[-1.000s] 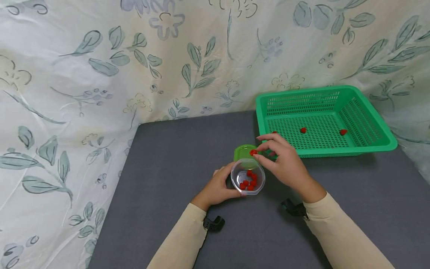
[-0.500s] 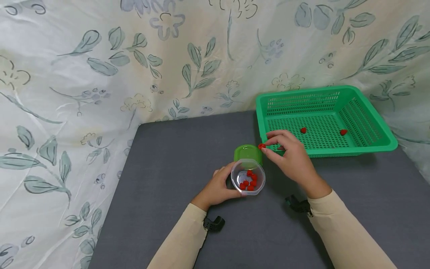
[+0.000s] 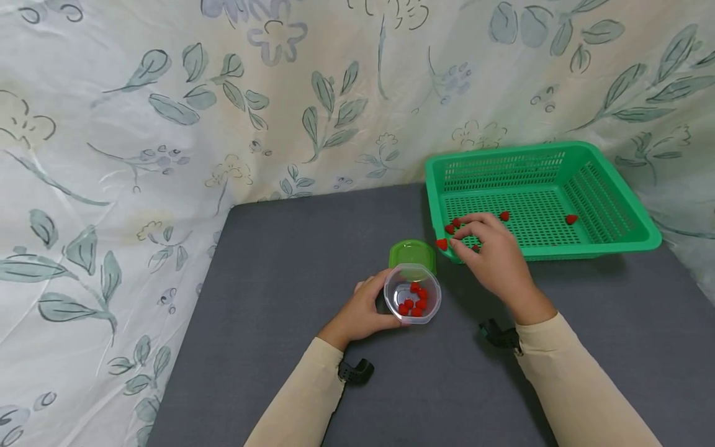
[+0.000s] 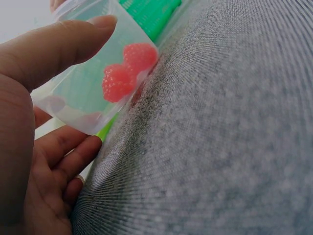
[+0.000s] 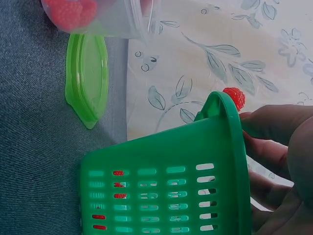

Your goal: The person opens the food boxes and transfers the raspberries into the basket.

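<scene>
My left hand grips a small clear plastic tub, with several red raspberries inside. In the left wrist view the thumb lies along the tub's side. At the near left corner of the green basket, my right hand holds one raspberry at its fingertips. The right wrist view places this raspberry right by the basket rim; whether it touches the rim I cannot tell. More raspberries lie scattered on the basket floor, partly hidden by the hand.
A green lid lies on the dark grey cloth-covered table, just behind the tub. Patterned fabric hangs behind and to the left of the table. Slatted walls surround the basket.
My right hand has moved right from above the lid to the basket's left corner, along with the raspberry. The left hand and the tub have stayed in place.
</scene>
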Demonstrator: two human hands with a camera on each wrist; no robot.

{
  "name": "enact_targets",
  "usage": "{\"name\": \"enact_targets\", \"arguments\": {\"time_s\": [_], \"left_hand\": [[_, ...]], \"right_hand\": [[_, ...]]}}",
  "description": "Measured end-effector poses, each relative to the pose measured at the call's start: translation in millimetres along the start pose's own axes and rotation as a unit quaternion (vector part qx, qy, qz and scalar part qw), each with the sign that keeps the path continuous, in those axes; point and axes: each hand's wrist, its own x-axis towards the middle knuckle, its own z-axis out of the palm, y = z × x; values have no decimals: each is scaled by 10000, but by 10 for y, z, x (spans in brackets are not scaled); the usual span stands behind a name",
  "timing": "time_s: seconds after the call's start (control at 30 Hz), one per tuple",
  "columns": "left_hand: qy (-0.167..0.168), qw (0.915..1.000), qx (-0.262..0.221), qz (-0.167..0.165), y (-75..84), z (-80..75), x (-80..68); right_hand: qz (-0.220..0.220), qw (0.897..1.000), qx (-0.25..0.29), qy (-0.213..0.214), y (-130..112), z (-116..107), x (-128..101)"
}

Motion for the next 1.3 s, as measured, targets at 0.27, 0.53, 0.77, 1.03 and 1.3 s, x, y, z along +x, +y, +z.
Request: {"name": "enact_targets", "arguments": {"time_s": [0.27,0.53,0.77,1.03,1.3], "left_hand": [[-79,9999,33,-62,-5,-30,6],[-62,9999,21,-90,18,-38,15],[-66,9999,-16,-120,23,-42,9],[-141,9998,-17,-116,25,-66,8],[-195,9998,-10,-56,8,-75,8]], "right_hand": [[-765,9967,-288,-24,11,138,-3],[-1162,9931,-130,30,-57,146,-14],[-1588,9864,348,-247,-166,151,-26],[-1712,9800,570,-841,-279,250,-73],[-1604,9719,588,-1620,-321,371,-124]]}}
